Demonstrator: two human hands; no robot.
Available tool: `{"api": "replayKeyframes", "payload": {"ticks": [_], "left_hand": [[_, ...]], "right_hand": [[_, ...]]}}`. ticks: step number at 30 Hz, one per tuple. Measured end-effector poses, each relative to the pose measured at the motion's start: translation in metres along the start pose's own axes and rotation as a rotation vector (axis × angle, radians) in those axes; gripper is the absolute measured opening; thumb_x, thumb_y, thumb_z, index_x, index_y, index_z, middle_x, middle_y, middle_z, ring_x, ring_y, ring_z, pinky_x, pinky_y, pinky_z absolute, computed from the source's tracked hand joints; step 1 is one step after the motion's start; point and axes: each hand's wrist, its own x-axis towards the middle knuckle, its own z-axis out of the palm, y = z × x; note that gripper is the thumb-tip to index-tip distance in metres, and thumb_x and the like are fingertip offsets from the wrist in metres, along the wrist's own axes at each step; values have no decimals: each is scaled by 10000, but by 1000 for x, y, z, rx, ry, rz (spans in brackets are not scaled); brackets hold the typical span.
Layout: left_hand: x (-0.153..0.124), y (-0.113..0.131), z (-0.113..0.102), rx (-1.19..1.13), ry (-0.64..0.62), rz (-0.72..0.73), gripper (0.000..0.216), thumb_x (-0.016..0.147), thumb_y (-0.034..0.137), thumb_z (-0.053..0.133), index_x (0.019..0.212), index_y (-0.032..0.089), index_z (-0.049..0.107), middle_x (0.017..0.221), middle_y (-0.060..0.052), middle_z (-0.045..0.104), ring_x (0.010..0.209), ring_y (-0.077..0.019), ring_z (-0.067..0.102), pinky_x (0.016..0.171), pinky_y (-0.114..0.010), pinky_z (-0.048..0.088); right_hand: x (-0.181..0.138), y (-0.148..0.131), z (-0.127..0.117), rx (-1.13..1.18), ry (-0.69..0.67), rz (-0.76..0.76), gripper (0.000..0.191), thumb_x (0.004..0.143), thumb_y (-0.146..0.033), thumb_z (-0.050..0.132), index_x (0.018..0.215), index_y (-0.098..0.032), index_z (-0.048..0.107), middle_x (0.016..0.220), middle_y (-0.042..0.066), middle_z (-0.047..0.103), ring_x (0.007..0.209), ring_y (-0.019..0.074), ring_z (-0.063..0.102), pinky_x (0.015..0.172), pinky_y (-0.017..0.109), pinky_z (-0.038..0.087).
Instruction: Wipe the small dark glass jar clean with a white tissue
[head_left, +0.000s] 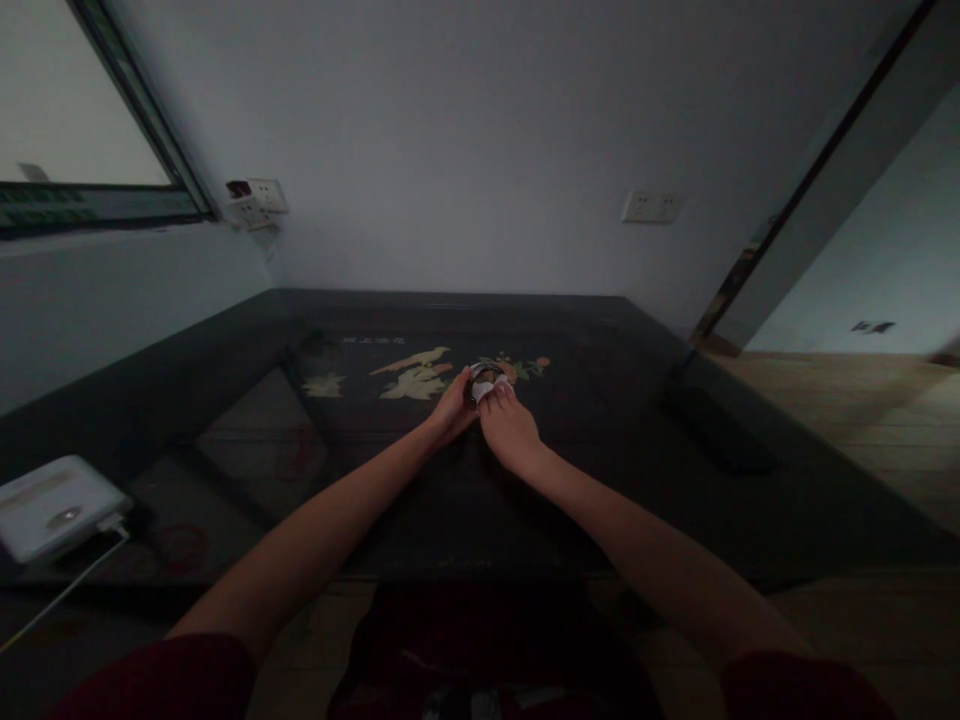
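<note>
Both my arms reach out over a dark glass table with a painted bird-and-flower design. My left hand curls its fingers around the left side of a small round dark object. My right hand presses a bit of white cloth or tissue against that object from the front, fingers closed on it. The room is dim and the object is too small to name.
A white box-like device with a white cable sits at the table's left edge. Wall sockets are on the far wall. A window is at upper left, a doorway and wooden floor at right.
</note>
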Motion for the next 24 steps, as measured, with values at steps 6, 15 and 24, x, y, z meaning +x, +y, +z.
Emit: {"api": "replayKeyframes", "payload": {"ticks": [6,15,24], "left_hand": [[0,-1,0,9,9,7,301,952,327,446,993,128,667,913,-82,728,877,-178,681,913,-293,493],[-13,5,9,24,29,8,362,957,378,427,1056,126,667,994,-99,725,984,-216,665,954,-322,481],[-15,6,11,-9,3,-12,398,970,383,383,1056,119,668,997,-107,724,1011,-224,659,956,-325,477]], "right_hand": [[-3,-3,-9,93,-33,6,377,880,-51,401,1226,39,520,1295,301,553,1302,310,472,1158,466,242],[8,2,-3,648,-56,88,369,842,-227,559,1180,-96,497,1114,140,648,1002,232,633,874,360,502],[5,3,-8,454,-110,-15,318,860,-183,531,1163,-98,482,1103,143,646,981,220,634,853,344,499]]}}
